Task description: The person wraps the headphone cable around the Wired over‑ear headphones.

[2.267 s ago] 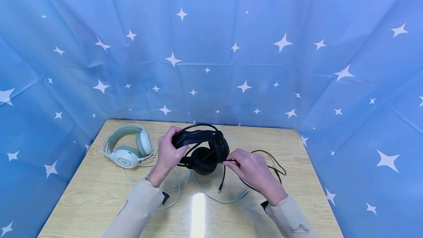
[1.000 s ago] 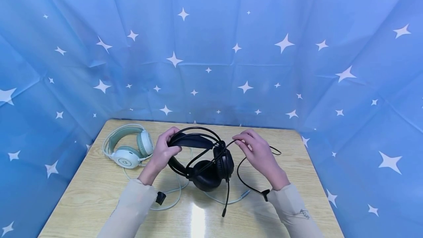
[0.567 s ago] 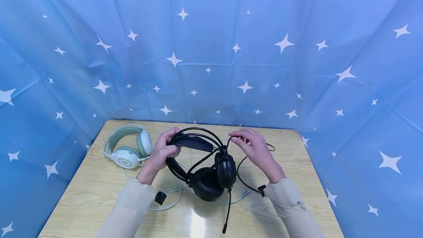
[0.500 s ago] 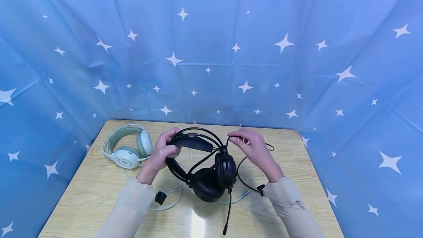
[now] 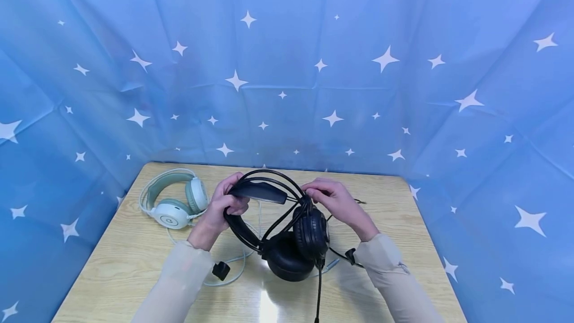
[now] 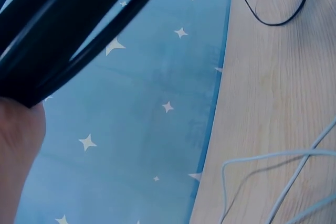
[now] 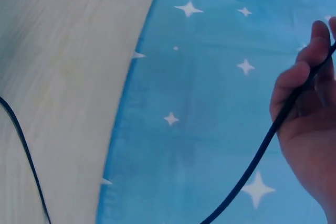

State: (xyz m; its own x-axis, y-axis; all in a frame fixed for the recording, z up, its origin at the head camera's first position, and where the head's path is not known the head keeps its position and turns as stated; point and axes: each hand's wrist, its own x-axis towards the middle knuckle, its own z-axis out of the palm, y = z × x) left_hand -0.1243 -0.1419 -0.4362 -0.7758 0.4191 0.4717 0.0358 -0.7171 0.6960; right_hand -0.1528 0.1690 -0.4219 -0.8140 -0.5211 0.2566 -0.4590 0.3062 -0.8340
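My left hand [image 5: 225, 206] grips the padded headband of a black headset [image 5: 310, 236], which is held tilted above the table with both ear cups showing. A thin microphone boom [image 5: 319, 290] points down from the nearer cup. Beside the top of that cup, my right hand [image 5: 338, 206] pinches the headset's black cable [image 7: 261, 148]; the right wrist view shows it running between thumb and curled fingers. In the left wrist view the dark headband [image 6: 63, 30] fills the upper left corner. The right fingertips are partly hidden behind the headset in the head view.
A white and pale green headset [image 5: 172, 213] lies at the table's left. Its pale cable [image 5: 230, 280] loops across the middle, with a plug [image 5: 332, 264] under the black headset. A blue star-patterned curtain [image 5: 287, 64] hangs behind the wooden table [image 5: 399, 263].
The right hand has risen with the black cable, then moved left to the top of the ear cup. The black headset has turned and shifted toward the front right; its boom hangs lower.
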